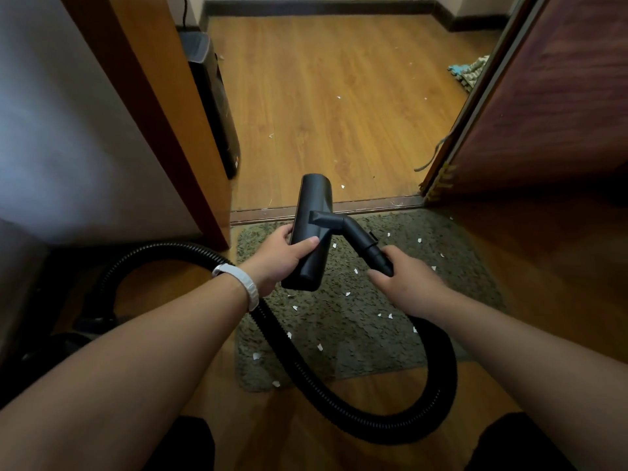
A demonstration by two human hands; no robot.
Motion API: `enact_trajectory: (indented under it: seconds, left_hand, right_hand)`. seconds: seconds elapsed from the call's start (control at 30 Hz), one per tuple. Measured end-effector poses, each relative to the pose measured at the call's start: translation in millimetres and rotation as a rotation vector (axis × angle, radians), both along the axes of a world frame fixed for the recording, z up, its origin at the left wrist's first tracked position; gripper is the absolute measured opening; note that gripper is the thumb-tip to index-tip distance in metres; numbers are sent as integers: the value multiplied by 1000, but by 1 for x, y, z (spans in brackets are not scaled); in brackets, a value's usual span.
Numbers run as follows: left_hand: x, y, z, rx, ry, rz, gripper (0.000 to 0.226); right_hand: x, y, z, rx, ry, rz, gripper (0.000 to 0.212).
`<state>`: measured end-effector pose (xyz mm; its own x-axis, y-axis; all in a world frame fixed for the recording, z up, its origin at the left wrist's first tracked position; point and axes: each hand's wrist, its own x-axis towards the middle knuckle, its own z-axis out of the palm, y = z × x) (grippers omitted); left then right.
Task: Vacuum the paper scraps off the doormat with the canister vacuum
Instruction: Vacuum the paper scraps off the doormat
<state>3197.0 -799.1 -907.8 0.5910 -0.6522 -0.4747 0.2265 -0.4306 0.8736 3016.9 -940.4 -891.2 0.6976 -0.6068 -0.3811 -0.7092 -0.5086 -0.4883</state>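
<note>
— So, where are you taking hold?
— I am gripping the nozzle (311, 212) with my left hand (282, 256). My right hand (404, 280) is curling around the hose end (368, 248). Both are hanging above the doormat (373, 328) and its paper scraps (348, 294). I am judging the nozzle light and stiff.

Bare forearms reaching in from 7 and 5 o'clock. Left hand (280, 258) curled round the floor head (314, 198), thumb on top; right hand (406, 278), at its 3 o'clock, gripping the hose end (375, 256).
</note>
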Motion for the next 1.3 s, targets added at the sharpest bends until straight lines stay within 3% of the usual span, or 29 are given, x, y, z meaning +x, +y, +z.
enact_trajectory:
  seconds: [0.07,0.17,0.27,0.4,0.6,0.73,0.9,1.1,1.3]
  left_hand:
    - [1,0,0,14,-12,13,65]
    - [2,1,3,53,-76,-22,65]
    - [7,11,16,127,-209,-203,61]
    - [23,49,31,299,-465,-392,84]
    - [52,157,42,294,-652,-286,68]
    - [63,253,37,448,-902,-311,64]
    - [60,369,19,562,-1055,-235,57]
    - [37,465,-18,787,-947,-396,88]
    - [35,479,-44,868,-943,-521,116]
  right_hand:
    - [-3,2,-4,22,40,-8,34]
    - [-6,8,-6,-31,68,-1,33]
    - [-6,10,-3,-70,37,-7,32]
    - [5,13,10,-112,-16,-4,36]
    - [50,54,22,-187,-6,176,32]
    - [93,100,29,-276,6,370,26]
    - [137,158,33,-308,-39,538,28]
    - [162,205,29,-293,-60,627,28]
    - [167,225,20,-285,-32,637,24]
